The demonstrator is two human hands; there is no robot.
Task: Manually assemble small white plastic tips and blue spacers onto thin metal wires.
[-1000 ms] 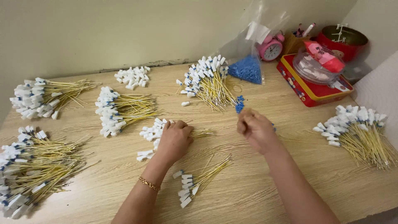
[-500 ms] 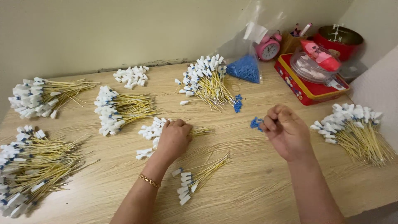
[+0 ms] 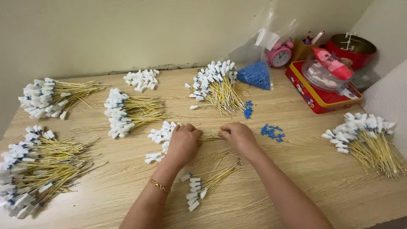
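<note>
My left hand rests palm down on a small heap of loose white plastic caps in the middle of the wooden table, fingers curled over thin yellow wires. My right hand sits just to its right, fingers closed on the end of the same yellow wires between the two hands. A small pile of blue beads lies on the table to the right of my right hand. In front of my hands lies a short bundle of yellow wires with white caps.
Several larger bundles of capped yellow wires lie around: far left, front left, centre left, back centre, right. At the back stand a clear bag of blue beads, a pink alarm clock and red tins.
My right hand went right and set down a pile of blue beads, then came back left to meet my left hand at the wires. My left hand stayed put.
</note>
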